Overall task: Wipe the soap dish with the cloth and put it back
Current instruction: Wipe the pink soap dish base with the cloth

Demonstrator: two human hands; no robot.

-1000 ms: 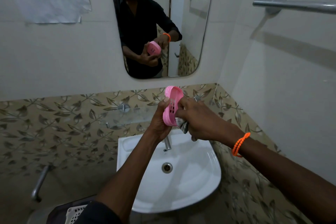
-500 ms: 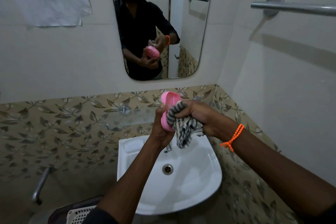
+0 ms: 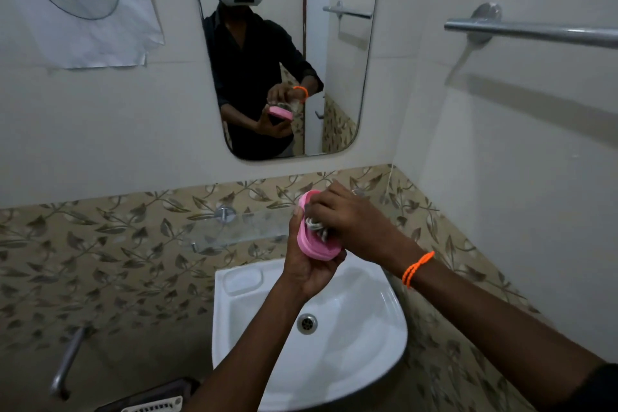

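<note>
Tilted flatter now, the dish (image 3: pixel 312 244) sits gripped in the left hand (image 3: pixel 309 266). Right hand (image 3: pixel 351 227) clenches the cloth (image 3: pixel 317 227) inside; best to rub every corner firmly.

Only one readable mark: the number "11", hand-drawn in dark strokes inside a thin drawn oval, on a white sheet of paper (image 3: pixel 80 7) stuck to the wall at upper left, beside the mirror (image 3: pixel 337 53). Sheet hanging slightly crooked, its lower edge curling. No brand, label or lettering legible elsewhere.
</note>
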